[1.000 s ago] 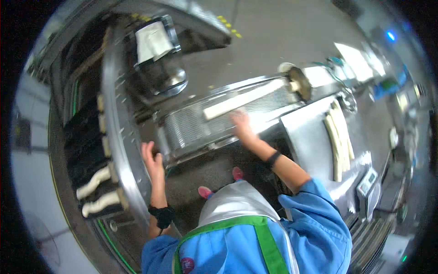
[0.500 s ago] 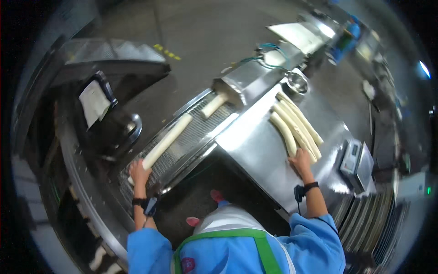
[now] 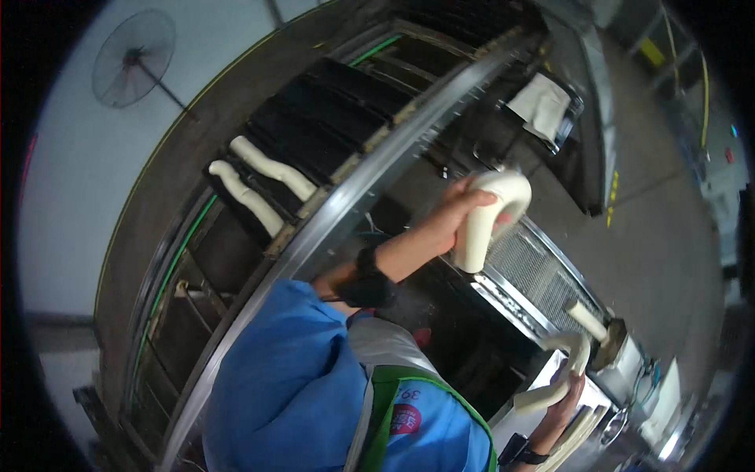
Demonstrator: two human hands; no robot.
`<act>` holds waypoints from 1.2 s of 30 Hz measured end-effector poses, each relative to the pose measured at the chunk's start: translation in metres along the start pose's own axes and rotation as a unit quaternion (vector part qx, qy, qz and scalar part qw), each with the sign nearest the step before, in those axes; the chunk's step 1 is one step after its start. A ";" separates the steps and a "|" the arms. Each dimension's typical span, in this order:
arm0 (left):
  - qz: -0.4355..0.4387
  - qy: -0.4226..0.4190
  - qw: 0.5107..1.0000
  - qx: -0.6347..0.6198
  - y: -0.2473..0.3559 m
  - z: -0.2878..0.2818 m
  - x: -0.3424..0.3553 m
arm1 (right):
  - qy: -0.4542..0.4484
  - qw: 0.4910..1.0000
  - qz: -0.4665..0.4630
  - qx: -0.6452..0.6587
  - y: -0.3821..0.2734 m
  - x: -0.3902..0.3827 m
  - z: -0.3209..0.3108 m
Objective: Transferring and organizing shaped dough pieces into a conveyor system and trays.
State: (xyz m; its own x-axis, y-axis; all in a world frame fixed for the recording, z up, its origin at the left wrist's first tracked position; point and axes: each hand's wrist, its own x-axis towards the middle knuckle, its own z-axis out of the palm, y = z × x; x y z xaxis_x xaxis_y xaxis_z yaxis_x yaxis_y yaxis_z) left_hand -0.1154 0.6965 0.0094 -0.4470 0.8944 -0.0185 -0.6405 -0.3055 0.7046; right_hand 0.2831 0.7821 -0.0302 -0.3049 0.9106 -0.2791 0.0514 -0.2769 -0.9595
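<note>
Dough roll (image 3: 478, 232), or so its smooth cream look suggests, hangs bent like a hook from my left hand, (image 3: 454, 218) which is closed around it; one limb drops toward the lower edge of the view, the other curls over on the far side of my grip. My right hand, (image 3: 569, 393) well apart from the left and lower to the right, grips a second roll (image 3: 579, 362), also bent in a curve; that corner is dim and partly hidden, so I can't tell just how the hand wraps it. Below it is the table (image 3: 507, 419), where more rolls (image 3: 580, 431) lie side by side. Past my hands runs a mesh conveyor (image 3: 539, 275), and at its right end a short length of roll (image 3: 587, 319) sticks out from a metal machine (image 3: 619, 352). Off to the left of my left hand, across a long steel rail (image 3: 346, 193), sits a row of black troughs (image 3: 322, 110). My left hand is much the nearer one to them; their long axis slants from upper left to lower right, while the hanging limb leans slightly the other way, so the two don't line up. Two wavy rolls (image 3: 274, 169) lie in the troughs at the near end. Farther off stands a round fan (image 3: 134, 67).
</note>
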 end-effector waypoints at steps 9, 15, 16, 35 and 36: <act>0.350 0.282 0.892 0.045 0.138 -0.100 -0.116 | -0.470 0.865 -0.124 -0.123 -0.105 0.043 0.373; 0.168 0.434 0.884 0.032 0.089 -0.283 -0.100 | -0.511 0.758 -0.315 -0.257 -0.042 0.083 0.561; 0.130 0.507 0.851 0.052 0.090 -0.279 -0.098 | -0.502 0.756 -0.317 -0.276 -0.027 0.085 0.563; -0.023 0.691 0.506 0.516 0.069 -0.337 -0.153 | -0.055 0.634 -0.101 -0.764 0.137 0.281 -0.108; -0.008 0.679 0.496 0.542 0.061 -0.341 -0.169 | -0.071 0.634 -0.118 -0.761 0.145 0.297 -0.111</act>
State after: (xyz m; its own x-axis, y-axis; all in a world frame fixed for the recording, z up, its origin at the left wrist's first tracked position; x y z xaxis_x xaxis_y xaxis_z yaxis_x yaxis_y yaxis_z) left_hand -0.2921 0.4149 -0.1865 -0.9268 -0.3745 0.0272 -0.2679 0.7103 0.6509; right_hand 0.3058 1.0469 -0.2567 -0.5516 0.8052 -0.2178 0.8136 0.5769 0.0723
